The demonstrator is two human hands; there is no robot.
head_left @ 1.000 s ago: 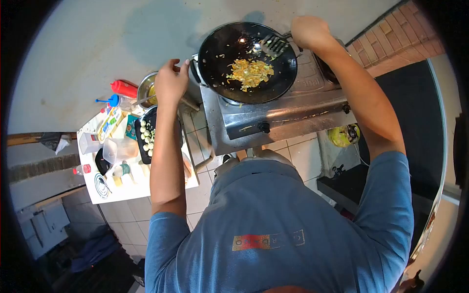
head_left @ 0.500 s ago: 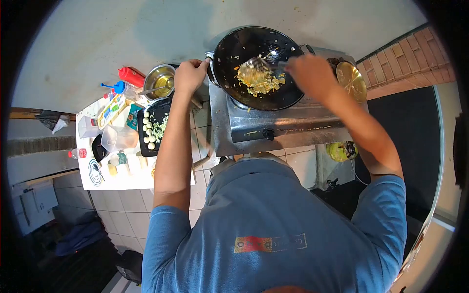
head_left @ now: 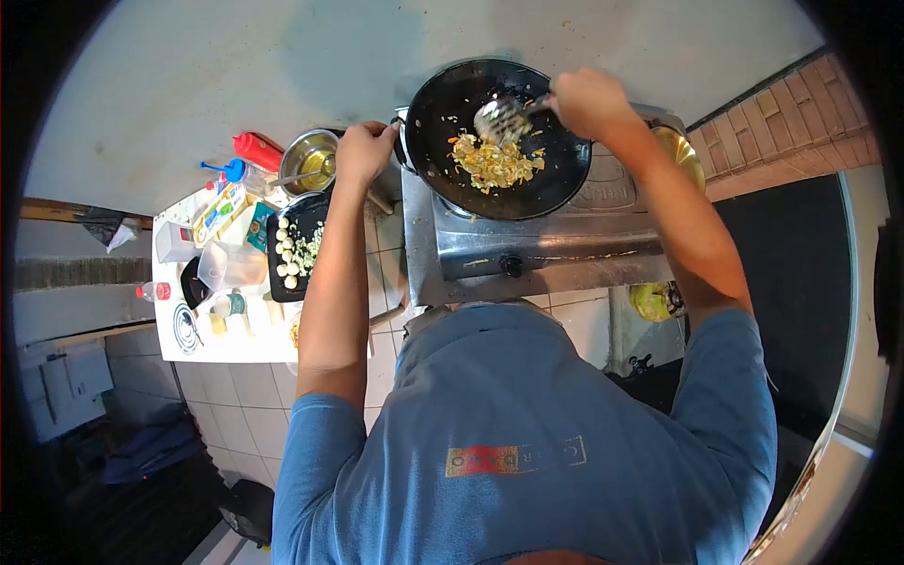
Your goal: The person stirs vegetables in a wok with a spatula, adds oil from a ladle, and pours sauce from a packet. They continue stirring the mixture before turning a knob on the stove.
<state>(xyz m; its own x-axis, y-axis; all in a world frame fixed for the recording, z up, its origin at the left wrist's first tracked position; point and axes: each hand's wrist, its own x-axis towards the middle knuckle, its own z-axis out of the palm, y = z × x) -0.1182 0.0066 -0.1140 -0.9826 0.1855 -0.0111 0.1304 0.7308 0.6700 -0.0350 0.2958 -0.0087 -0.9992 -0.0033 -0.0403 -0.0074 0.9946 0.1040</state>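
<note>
A black wok (head_left: 556, 174) sits on the metal gas stove (head_left: 556, 247), with chopped, yellowish cooked food (head_left: 494, 168) in its middle. My left hand (head_left: 365, 151) is closed at the wok's left side, its fingers on the loop handle (head_left: 401, 143). Over the far right rim is my right hand (head_left: 591, 104), wrapped round the handle of a metal spatula (head_left: 502, 121). The spatula's head is inside the wok, just beyond the food, slightly blurred and seemingly slotted.
Left of the stove, a white table (head_left: 254, 344) bears a black tray (head_left: 299, 212) of chopped ingredients and pale balls, a steel pot (head_left: 309, 155) with a ladle, a red squeeze bottle (head_left: 257, 151) and plastic containers. A gold-coloured lid (head_left: 680, 155) lies right of the wok.
My right hand and the spatula have moved up and away from the food towards the wok's far side. The food now lies in a looser heap. My left hand stays on the handle.
</note>
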